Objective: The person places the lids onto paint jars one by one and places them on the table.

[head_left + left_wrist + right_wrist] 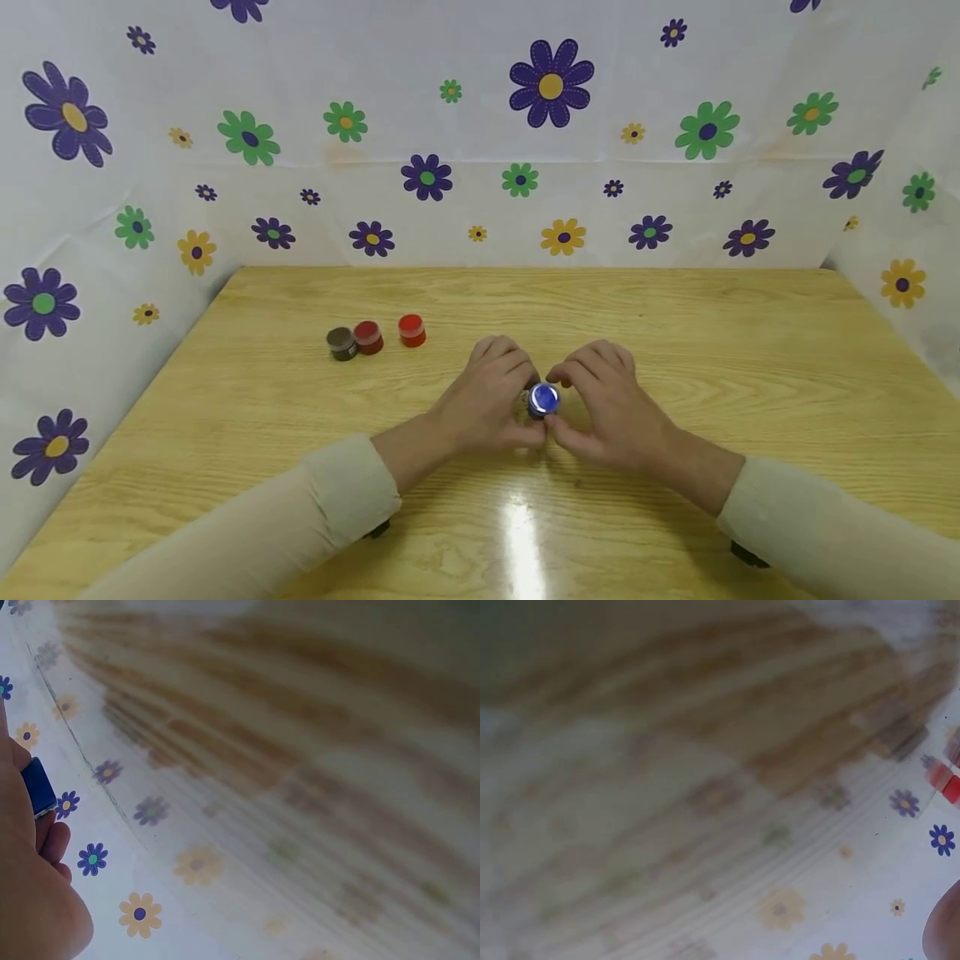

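Note:
A small blue jar [543, 400] with a shiny top stands upright near the middle of the table, between both hands. My left hand [495, 396] curls round its left side, fingers behind and thumb in front. From the right, my right hand [611, 408] brings its index finger and thumb to the jar's edge, the palm staying apart from it. In the left wrist view the blue jar [39, 785] shows at the far left beside the fingers. Only a fingertip of the right hand [945, 930] enters the right wrist view, where the blue jar is out of sight.
Back left on the wooden table [675, 333] sit a dark grey-brown jar [342, 343], a dark red jar [368, 337] close beside it, and a bright red jar [412, 330] slightly apart. A white flower-print cloth [420, 108] walls the back and sides.

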The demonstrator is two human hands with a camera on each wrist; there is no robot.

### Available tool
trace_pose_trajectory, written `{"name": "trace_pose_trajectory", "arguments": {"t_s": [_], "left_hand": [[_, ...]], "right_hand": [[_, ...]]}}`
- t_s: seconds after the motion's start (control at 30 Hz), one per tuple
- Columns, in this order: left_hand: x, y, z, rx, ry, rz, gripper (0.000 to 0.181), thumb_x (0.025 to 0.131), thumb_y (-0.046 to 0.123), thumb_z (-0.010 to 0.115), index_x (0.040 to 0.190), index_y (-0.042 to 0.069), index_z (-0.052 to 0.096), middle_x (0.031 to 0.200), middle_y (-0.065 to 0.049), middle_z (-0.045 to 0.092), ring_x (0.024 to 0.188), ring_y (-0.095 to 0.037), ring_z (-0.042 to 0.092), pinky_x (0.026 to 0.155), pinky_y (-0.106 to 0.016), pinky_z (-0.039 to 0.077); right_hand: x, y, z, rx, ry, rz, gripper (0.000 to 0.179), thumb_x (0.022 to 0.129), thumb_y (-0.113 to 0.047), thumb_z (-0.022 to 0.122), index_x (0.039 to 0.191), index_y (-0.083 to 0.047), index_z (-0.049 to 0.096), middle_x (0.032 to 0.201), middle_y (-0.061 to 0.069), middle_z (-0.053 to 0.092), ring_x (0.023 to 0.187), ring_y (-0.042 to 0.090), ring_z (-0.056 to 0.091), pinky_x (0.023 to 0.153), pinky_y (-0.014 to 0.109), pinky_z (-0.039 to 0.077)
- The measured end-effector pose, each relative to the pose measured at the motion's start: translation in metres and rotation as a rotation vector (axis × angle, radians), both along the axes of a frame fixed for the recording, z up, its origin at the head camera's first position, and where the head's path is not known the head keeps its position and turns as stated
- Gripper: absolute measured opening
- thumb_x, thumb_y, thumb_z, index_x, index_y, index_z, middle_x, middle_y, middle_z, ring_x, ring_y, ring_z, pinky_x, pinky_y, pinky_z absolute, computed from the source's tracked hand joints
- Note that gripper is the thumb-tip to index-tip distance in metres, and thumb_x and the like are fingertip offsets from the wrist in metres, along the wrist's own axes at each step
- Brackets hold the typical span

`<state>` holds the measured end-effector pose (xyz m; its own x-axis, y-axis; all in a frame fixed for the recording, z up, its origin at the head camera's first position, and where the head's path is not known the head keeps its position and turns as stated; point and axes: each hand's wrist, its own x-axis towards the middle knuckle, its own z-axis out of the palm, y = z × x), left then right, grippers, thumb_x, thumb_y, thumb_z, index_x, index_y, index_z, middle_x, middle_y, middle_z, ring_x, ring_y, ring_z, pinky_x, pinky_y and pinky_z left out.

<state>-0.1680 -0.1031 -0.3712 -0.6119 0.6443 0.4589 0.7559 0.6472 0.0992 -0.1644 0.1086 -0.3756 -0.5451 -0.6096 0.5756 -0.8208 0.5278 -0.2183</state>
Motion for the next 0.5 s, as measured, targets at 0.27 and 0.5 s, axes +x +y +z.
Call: {"name": "trace_pose_trajectory", "arguments": {"t_s": [0.27, 0.5], "left_hand": [[-0.0018, 0.0039, -0.001, 0.011, 0.038, -0.042, 0.034, 0.067, 0.038, 0.079, 0.087, 0.014, 0.066, 0.086, 0.003, 0.065, 0.095, -0.017, 0.051, 0.09, -0.036, 0.037], [-0.0003, 0.0017, -0.001, 0.017, 0.043, -0.04, 0.035, 0.065, 0.037, 0.08, 0.087, 0.013, 0.065, 0.087, 0.003, 0.065, 0.095, -0.018, 0.051, 0.088, -0.035, 0.036]], "right_hand": [[-0.0013, 0.0037, -0.0009, 0.01, 0.091, 0.037, 0.031, 0.081, -0.033, 0.065, 0.101, -0.009, 0.064, 0.095, 0.003, 0.059, 0.095, 0.021, 0.046, 0.085, 0.044, 0.031], [-0.0014, 0.0004, -0.0005, 0.026, 0.071, 0.055, 0.032, 0.082, -0.033, 0.066, 0.103, -0.009, 0.064, 0.096, 0.002, 0.058, 0.097, 0.021, 0.046, 0.087, 0.044, 0.031]]}}
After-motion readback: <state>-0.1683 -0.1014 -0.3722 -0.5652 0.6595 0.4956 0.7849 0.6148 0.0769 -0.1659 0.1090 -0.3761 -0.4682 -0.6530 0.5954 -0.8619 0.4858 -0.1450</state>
